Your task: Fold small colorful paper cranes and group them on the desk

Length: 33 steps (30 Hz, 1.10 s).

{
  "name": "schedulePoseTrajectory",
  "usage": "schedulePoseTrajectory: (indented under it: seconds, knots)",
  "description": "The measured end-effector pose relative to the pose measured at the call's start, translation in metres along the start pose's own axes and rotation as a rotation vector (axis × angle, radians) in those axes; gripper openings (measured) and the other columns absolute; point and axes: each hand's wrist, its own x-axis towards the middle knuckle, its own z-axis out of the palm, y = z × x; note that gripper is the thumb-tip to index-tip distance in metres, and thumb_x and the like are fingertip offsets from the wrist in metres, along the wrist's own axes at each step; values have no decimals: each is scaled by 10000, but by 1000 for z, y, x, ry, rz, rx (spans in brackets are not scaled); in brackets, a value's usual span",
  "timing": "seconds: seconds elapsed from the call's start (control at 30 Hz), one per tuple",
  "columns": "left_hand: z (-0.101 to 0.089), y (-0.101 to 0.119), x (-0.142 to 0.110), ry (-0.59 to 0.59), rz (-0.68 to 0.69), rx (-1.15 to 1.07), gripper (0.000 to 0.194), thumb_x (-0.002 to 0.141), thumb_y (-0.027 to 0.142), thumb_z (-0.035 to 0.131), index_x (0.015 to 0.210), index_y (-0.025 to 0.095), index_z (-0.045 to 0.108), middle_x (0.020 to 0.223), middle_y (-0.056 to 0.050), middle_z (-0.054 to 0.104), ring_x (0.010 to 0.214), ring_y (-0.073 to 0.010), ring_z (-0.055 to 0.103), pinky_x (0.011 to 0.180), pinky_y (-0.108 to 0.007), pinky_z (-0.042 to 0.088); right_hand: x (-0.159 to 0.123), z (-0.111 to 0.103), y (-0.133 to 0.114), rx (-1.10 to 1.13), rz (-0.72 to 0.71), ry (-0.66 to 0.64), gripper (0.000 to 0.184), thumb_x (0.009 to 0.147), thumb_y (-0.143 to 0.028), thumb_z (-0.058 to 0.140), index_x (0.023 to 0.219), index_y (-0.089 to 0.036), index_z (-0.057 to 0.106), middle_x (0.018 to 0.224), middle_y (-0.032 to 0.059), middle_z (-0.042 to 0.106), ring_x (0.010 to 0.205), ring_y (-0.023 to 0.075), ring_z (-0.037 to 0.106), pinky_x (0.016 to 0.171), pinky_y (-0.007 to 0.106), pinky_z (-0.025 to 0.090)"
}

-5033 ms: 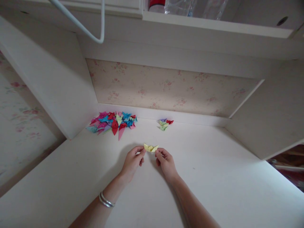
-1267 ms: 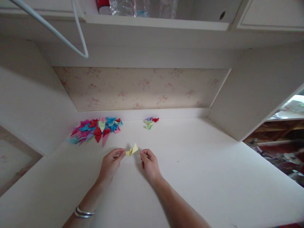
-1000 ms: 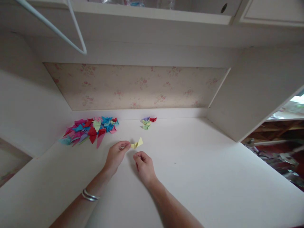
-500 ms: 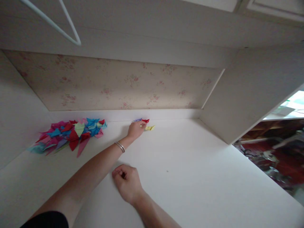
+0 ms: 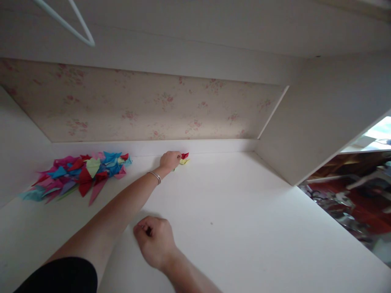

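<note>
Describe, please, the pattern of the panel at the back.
The back panel is beige with a pinkish floral print, best seen in the head view.

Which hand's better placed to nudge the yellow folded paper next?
Left, probably: the left hand is beside the yellow folded paper; the right hand is curled, much nearer the wearer.

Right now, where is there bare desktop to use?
Widest: between the right hand and the right side panel, bar a small speck. Smaller: between the paper pile and the left forearm. Crowded: the pile, and beside the left hand, at red paper and yellow paper.
</note>
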Motion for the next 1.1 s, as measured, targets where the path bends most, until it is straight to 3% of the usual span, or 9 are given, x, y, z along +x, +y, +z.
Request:
schedulePoseTrajectory:
  seconds: [0.37,0.57,0.67,0.77,0.97,1.1]
  knots:
    - [-10,-4,1,-33,-2,30,242,788,275,546,903,278,759,977,-62,743,896,-251,664,758,-310,458,0,0,2,-15,-5,-17,185,825,-212,539,760,-244,709,635,-39,616,575,102,539,530,202,365]
    - [-33,-9,-20,13,10,-45,248,813,307,522,930,274,739,1030,-35,737,941,-226,655,804,-289,456,0,-2,4,50,4,-46,205,823,-198,512,768,-221,707,611,-43,581,559,88,507,511,189,342]
    - [-47,-20,-51,49,30,-120,263,827,306,503,956,240,722,1023,-32,736,939,-200,655,832,-267,455,0,-3,5,69,-2,-34,193,810,-204,517,759,-215,703,602,-45,569,546,85,493,504,191,330]
    - [-55,-37,-97,76,10,-374,256,816,318,507,925,199,706,967,-35,736,901,-184,657,829,-258,464,0,-3,5,99,-13,-53,197,800,-196,510,766,-208,703,614,-40,579,549,89,489,507,194,333]
    - [-63,-67,-204,113,-192,-680,212,764,330,550,829,177,682,876,-48,710,854,-201,635,793,-293,466,-3,-3,4,95,-17,-72,196,810,-227,506,786,-198,699,624,-28,582,565,102,486,527,208,342]
    - [-72,-79,-257,99,-411,-876,221,740,347,570,843,168,650,769,-21,651,620,-138,568,571,-236,423,-5,-2,4,89,-6,-88,198,834,-281,516,784,-195,687,632,-25,571,579,108,478,534,216,337]
